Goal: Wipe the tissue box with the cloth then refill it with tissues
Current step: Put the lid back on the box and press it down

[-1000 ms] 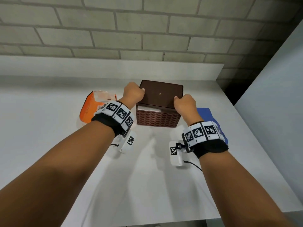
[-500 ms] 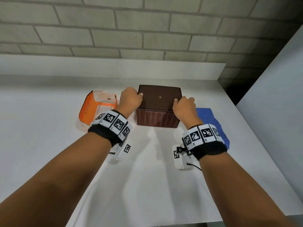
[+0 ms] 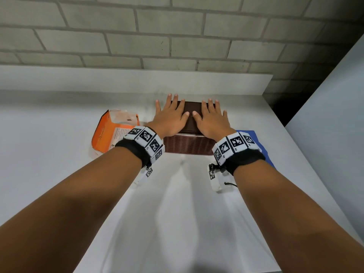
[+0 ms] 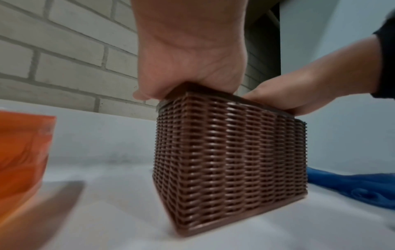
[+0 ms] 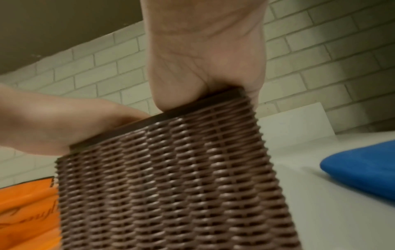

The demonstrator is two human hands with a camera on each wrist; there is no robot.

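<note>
White counter (image 3: 59, 174): both flat hands apparently press tissue box (image 3: 189, 146).

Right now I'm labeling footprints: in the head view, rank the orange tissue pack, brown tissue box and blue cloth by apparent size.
1. Brown tissue box, though both hands cover much of it.
2. Orange tissue pack, a close second.
3. Blue cloth, mostly hidden behind the right wrist, so unsure.

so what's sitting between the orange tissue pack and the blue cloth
The brown wicker tissue box stands between the orange tissue pack and the blue cloth, with the left hand and right hand flat on its lid. The head view shows it best.
</note>
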